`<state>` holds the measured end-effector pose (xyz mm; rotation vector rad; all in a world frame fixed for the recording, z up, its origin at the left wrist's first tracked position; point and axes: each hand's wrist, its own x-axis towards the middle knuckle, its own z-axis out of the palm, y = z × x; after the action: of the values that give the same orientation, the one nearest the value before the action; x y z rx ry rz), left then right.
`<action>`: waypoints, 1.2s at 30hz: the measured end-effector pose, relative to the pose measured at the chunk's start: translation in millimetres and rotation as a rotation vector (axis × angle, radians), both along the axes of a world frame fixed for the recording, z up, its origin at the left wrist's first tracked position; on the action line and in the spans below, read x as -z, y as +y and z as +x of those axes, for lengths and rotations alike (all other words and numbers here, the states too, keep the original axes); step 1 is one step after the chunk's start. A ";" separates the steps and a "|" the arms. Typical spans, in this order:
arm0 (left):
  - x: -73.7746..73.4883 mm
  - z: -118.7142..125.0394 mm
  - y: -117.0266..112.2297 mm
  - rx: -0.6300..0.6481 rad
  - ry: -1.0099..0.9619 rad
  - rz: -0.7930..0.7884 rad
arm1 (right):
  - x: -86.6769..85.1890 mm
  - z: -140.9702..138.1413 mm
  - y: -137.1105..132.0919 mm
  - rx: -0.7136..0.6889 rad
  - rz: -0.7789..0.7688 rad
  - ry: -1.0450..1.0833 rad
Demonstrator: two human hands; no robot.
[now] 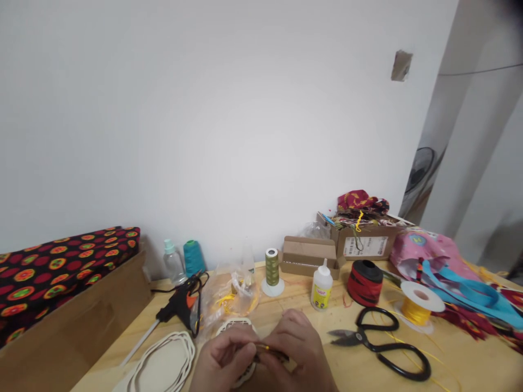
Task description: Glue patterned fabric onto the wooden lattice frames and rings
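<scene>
Head view: at the lower middle of the frame, the left hand (223,356) and the right hand (296,348) sit close together, fingers curled, and appear to pinch a thin yellow cord (265,347) over a white openwork frame (245,377), which they partly hide. To the left lie white oval rings (163,362) and a hot glue gun (180,305). Black-handled scissors (362,338) rest on the desk (347,373) at lower right, near a yellow thread spool (417,310).
</scene>
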<state>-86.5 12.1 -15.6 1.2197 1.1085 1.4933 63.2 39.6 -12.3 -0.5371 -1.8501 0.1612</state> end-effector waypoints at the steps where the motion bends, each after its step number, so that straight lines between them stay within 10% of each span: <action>1: 0.6 -0.7 0.5 0.024 0.000 0.023 | 0.5 0.0 -0.2 -0.010 -0.011 0.009; 13: -2.5 2.4 1.6 -0.121 -0.138 -0.279 | 4.1 -0.7 1.2 -0.032 -0.348 0.078; 36: -5.0 4.5 -0.9 -0.228 0.141 -0.112 | 7.6 2.4 3.2 -0.017 -0.664 0.159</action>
<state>-82.0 11.3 -10.6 1.1653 1.4461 1.5078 65.5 42.9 -19.9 -0.9309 -1.6232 0.8227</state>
